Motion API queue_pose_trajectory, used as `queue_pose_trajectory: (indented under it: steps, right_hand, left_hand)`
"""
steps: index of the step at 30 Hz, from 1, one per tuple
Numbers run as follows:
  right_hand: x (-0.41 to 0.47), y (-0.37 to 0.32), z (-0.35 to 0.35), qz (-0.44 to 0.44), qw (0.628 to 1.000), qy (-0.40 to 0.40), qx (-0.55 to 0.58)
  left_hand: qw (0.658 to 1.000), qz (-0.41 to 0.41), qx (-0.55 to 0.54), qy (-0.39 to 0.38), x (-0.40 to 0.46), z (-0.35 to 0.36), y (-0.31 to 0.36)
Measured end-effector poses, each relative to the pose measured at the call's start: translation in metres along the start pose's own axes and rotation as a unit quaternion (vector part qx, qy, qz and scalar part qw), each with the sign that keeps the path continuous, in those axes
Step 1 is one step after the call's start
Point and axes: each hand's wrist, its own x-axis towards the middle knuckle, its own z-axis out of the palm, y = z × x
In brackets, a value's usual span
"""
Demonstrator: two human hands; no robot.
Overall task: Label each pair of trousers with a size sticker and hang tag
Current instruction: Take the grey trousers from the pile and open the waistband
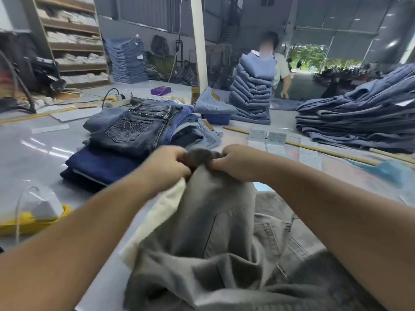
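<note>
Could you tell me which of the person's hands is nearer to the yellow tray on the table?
Left. The left hand grips the grey trousers on the yellow tray's side; the right hand grips them further from it.

Grey corrugated walls [143, 12], a white post [198, 41], wooden shelving [74, 39] at the left with what may be folded pale cloth, a glossy pale worktop [33, 151], daylight and greenery through a wide doorway [318, 59].
</note>
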Motion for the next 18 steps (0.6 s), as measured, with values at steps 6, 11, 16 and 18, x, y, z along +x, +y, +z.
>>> queue_pose_trajectory:
  steps: [6,11,16,18]
  right_hand:
    - [0.028,0.001,0.027,-0.001,0.999,0.053,-0.001]
    - [0.028,0.021,0.069,0.032,0.997,-0.008,-0.074]
    - [0.037,0.007,0.066,-0.05,0.98,0.191,-0.024]
    - [0.04,0.002,0.071,-0.052,0.984,0.162,-0.047]
  left_hand:
    - [0.986,0.059,0.126,0.089,0.02,-0.02,-0.017]
    - [0.962,-0.096,0.249,-0.062,0.014,0.011,-0.067]
    - [0.957,-0.128,0.245,-0.082,0.007,0.004,-0.076]
    - [0.943,-0.119,0.307,-0.047,0.008,-0.001,-0.075]
